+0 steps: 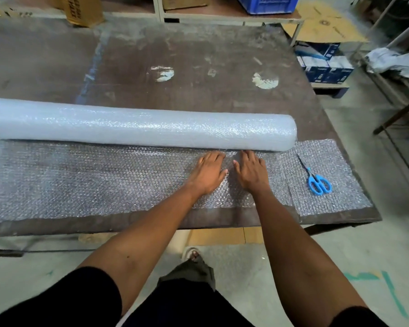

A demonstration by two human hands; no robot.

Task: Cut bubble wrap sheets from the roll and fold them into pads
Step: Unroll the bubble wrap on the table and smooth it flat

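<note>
Now 2 hands, left hand (209,172) & right hand (252,172), flat, fingers spread on unrolled sheet (92,180); 1 roll (139,128), 1 scissors (318,181).

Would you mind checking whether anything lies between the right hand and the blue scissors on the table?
Nothing visible does. The right hand rests flat on the unrolled bubble wrap, and only flat wrap lies between it and the scissors to its right. The roll sits behind both.
</note>
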